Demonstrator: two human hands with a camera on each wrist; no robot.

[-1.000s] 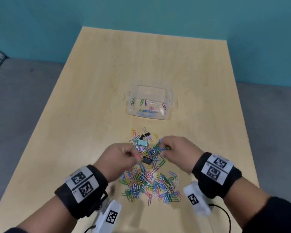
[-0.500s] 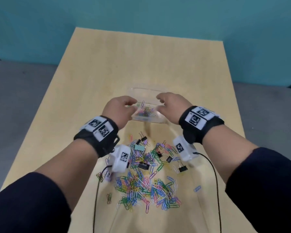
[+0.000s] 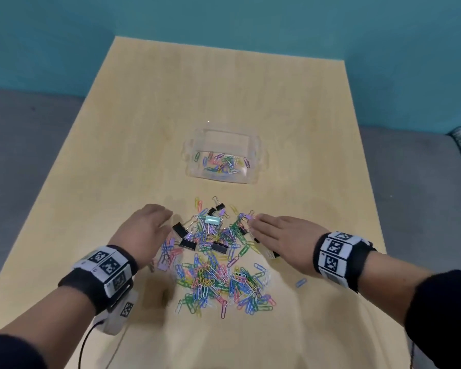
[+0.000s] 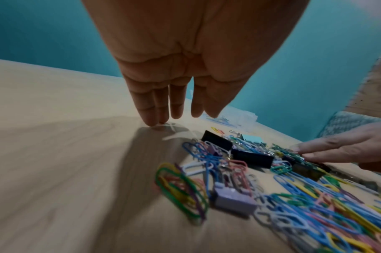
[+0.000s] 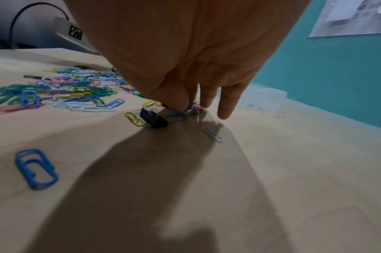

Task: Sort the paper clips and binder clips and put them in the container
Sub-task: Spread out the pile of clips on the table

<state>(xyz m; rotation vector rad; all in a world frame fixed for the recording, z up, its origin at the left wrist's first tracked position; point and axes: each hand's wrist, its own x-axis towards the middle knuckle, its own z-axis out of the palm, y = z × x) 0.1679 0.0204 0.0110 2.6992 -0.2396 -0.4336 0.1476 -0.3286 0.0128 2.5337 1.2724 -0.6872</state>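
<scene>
A clear plastic container (image 3: 259, 166) stands mid-table with several coloured paper clips (image 3: 221, 166) inside. Nearer to me lies a pile of coloured paper clips (image 3: 218, 280) mixed with black binder clips (image 3: 188, 244), a mint one (image 3: 213, 220) and lilac ones. My left hand (image 3: 155, 222) hovers at the pile's left edge, fingers straight (image 4: 161, 109) and holding nothing. On the pile's right edge my right hand (image 3: 264, 226) lies flat, its fingertips (image 4: 302, 149) touching clips. A small black binder clip (image 5: 153, 119) sits under that hand.
One blue paper clip (image 3: 301, 282) lies apart at the right, near my right wrist. The wooden table (image 3: 224, 89) ends at a teal wall behind the container. Cables run from both wrist cameras along the near edge.
Half a second ago both hands were over the container. They have come back to the pile with straight fingers, and more paper clips now lie in the container.
</scene>
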